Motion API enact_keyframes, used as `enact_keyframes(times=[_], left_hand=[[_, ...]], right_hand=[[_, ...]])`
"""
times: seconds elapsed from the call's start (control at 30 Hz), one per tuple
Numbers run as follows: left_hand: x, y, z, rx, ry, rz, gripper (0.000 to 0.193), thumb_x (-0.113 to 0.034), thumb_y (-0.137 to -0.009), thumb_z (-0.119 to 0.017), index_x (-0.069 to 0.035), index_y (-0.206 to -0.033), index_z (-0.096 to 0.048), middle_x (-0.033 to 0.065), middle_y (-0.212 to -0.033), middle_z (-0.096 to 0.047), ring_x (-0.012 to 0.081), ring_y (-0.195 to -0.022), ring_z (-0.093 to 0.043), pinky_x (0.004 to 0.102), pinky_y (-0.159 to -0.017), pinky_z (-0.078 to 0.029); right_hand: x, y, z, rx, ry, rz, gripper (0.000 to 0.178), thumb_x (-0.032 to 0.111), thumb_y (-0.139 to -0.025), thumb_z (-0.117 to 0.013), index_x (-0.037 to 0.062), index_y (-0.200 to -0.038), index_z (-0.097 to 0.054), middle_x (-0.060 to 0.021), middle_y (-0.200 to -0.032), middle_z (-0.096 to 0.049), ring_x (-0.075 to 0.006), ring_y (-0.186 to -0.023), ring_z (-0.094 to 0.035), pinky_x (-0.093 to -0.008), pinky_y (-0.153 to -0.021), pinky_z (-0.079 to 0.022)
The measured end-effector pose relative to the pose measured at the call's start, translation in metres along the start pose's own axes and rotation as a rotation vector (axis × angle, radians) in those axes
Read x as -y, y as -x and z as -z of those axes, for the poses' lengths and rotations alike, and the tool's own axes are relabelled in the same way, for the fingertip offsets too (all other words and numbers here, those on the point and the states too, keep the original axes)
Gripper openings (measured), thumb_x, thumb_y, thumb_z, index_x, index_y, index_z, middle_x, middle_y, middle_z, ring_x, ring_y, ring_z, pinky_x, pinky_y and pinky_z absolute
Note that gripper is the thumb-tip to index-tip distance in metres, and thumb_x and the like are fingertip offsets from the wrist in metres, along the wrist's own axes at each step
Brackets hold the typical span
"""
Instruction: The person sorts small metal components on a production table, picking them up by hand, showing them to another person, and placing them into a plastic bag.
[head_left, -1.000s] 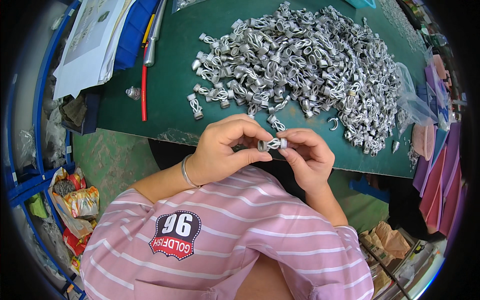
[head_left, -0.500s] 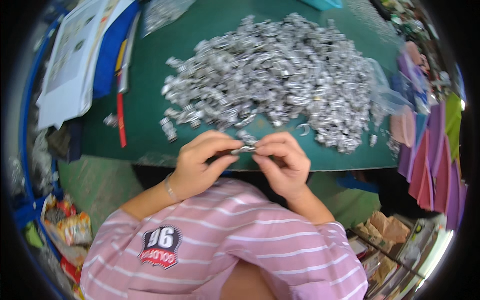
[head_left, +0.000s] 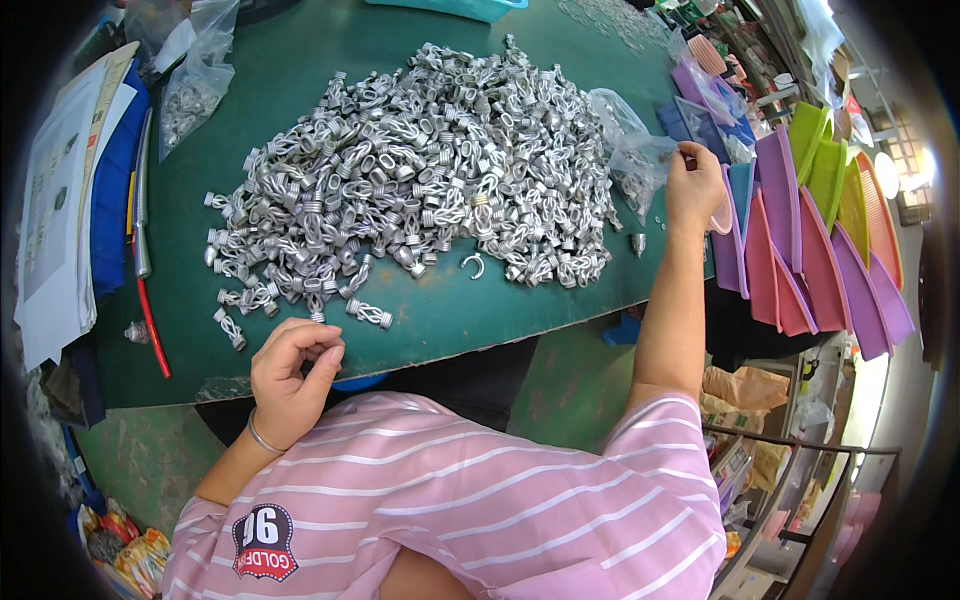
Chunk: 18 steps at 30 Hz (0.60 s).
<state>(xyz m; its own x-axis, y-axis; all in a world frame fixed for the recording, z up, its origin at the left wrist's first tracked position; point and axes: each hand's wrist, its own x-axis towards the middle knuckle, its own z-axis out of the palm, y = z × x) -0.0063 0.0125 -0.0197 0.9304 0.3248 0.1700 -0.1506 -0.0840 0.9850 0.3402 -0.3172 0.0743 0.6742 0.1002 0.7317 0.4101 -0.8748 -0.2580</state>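
A large heap of small silver metal pieces [head_left: 400,170], with twisted open bars and ribbed ends, covers the middle of the green table [head_left: 420,330]. My left hand [head_left: 292,375] is at the table's front edge, fingers curled and thumb close to them, with nothing visible in it. Just beyond its fingertips lies a loose metal piece [head_left: 370,315]. Out to the right, my right hand [head_left: 695,190] is closed beside a clear plastic bag [head_left: 640,160] and a pink bin [head_left: 722,212]. Its fingertips are pressed together; whatever they hold is hidden.
Before the heap lies a C-shaped silver ring [head_left: 473,265]. Papers [head_left: 70,190], a blue tray [head_left: 120,190] and a red pen-like stick [head_left: 152,325] line the left side. Purple, pink and green bins [head_left: 780,200] stack at the right. A turquoise tray [head_left: 450,8] stands at the back.
My hands, together at a small metal piece before, are now apart. The right has reached far right to the plastic bag; the left has drawn left. The view has turned to the right.
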Motion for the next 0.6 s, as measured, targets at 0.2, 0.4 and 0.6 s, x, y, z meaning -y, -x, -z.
enact_keyframes(times=[0.2, 0.4, 0.6], left_hand=[[0.003, 0.002, 0.003, 0.007, -0.075, -0.029, 0.019, 0.011, -0.082, -0.057, 0.005, -0.1, -0.059, 0.0092, -0.096, -0.054, 0.0111, -0.074, -0.056, 0.0207, -0.062, -0.047], [0.006, 0.004, 0.005, -0.038, 0.021, -0.042, 0.023, 0.011, -0.083, -0.057, 0.004, -0.104, -0.056, 0.0089, -0.095, -0.053, 0.01, -0.072, -0.055, 0.0211, -0.061, -0.046], [-0.004, -0.003, -0.004, -0.078, -0.058, -0.035, 0.032, 0.007, -0.078, -0.063, 0.0, -0.109, -0.057, 0.0074, -0.095, -0.054, 0.0093, -0.072, -0.056, 0.0208, -0.061, -0.048]], right_hand=[[0.075, 0.027, 0.003, 0.081, -0.126, 0.3, 0.009, 0.002, -0.078, -0.064, 0.0029, -0.086, -0.066, -0.0106, -0.088, -0.065, -0.0249, -0.08, -0.06, -0.0332, -0.07, -0.047], [0.205, 0.152, 0.015, 0.746, -0.679, 0.5, 0.021, 0.011, -0.072, -0.074, 0.0026, -0.087, -0.063, -0.0108, -0.082, -0.06, -0.0294, -0.077, -0.058, -0.0371, -0.067, -0.047], [0.225, 0.184, 0.007, 0.849, -0.779, 0.322, 0.016, 0.007, -0.076, -0.071, 0.0017, -0.088, -0.062, -0.0095, -0.079, -0.058, -0.0267, -0.07, -0.057, -0.0352, -0.061, -0.046]])
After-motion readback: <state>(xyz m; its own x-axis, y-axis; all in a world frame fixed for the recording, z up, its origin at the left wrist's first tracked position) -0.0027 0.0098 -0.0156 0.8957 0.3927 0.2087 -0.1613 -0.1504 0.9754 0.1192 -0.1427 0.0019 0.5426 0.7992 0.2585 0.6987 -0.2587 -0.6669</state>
